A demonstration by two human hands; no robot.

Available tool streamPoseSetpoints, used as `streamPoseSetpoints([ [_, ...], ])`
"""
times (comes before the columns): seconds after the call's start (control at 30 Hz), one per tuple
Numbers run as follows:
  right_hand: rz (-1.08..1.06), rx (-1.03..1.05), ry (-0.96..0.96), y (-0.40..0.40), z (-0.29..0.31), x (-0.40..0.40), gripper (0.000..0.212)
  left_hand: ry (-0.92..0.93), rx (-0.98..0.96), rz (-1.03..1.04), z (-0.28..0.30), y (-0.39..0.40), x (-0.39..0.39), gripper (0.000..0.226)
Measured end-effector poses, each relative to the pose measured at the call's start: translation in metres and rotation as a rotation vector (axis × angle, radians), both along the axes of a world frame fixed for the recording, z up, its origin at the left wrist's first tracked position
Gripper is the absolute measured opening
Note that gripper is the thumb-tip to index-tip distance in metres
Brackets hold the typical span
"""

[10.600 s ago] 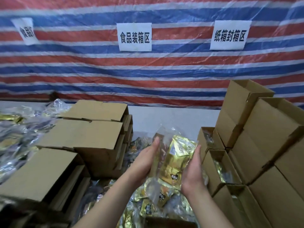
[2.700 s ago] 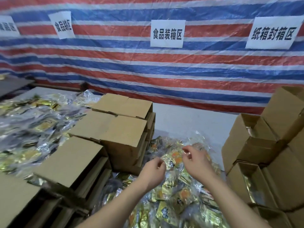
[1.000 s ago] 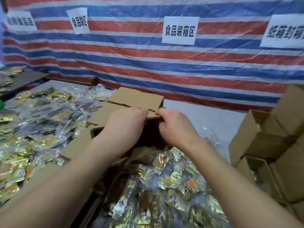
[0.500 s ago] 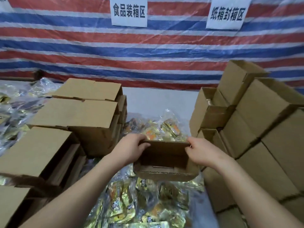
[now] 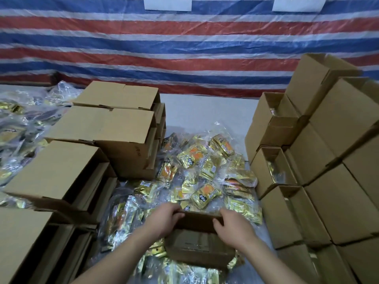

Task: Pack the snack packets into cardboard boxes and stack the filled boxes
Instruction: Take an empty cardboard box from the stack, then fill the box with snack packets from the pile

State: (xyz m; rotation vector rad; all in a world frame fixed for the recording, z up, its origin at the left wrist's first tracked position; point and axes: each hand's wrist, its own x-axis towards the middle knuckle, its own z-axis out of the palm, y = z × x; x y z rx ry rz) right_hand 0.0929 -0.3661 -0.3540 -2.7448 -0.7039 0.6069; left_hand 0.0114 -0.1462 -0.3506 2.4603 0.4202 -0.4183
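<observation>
While my left hand [image 5: 164, 219] and right hand [image 5: 233, 227] grip the small cardboard box [image 5: 198, 247], fingers curled over its rim, it sits on the snack packets [image 5: 196, 171].

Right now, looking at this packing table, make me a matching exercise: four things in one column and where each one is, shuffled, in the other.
Things:
1. small box
2. loose snack packets
3. empty box stack
4. filled boxes

Places:
A. stacked at the right edge
B. piled in the middle of the table
C. stacked on the left
D. gripped by the left hand and right hand

Pairs: 1-D, 2-B, 3-C, 4-A
</observation>
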Motion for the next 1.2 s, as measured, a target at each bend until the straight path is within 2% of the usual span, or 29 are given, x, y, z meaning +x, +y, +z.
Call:
streamPoseSetpoints([
  [0.17,-0.101,0.111,-0.010,-0.014,-0.027,-0.018,0.045,-0.058,0.128,0.016,-0.024,-0.019,-0.013,0.024],
  [0.47,-0.084,0.088,-0.022,-0.009,-0.023,-0.017,0.025,-0.059,0.091,-0.019,-0.030,-0.013,-0.013,0.024],
  [0.63,-0.094,0.152,-0.005,-0.013,-0.014,-0.004,0.034,-0.127,-0.100,0.151,-0.021,-0.006,-0.011,0.058],
  [0.7,-0.105,0.185,0.019,-0.011,-0.006,0.008,0.035,-0.168,-0.145,0.165,-0.012,0.000,0.005,0.062],
  [0.77,-0.105,0.205,0.031,-0.005,0.003,0.021,0.037,-0.207,-0.143,0.162,-0.005,0.004,0.028,0.052],
  [0.83,-0.131,0.232,0.034,0.003,0.011,0.036,0.039,-0.227,-0.093,0.150,-0.002,0.007,0.054,0.038],
  [0.97,-0.227,0.320,0.059,0.014,0.021,0.067,0.044,-0.200,0.009,0.079,-0.007,0.007,0.117,0.033],
  [1.2,-0.402,0.402,0.211,0.019,0.023,0.115,0.034,-0.008,0.231,-0.008,-0.057,-0.027,0.221,0.062],
])
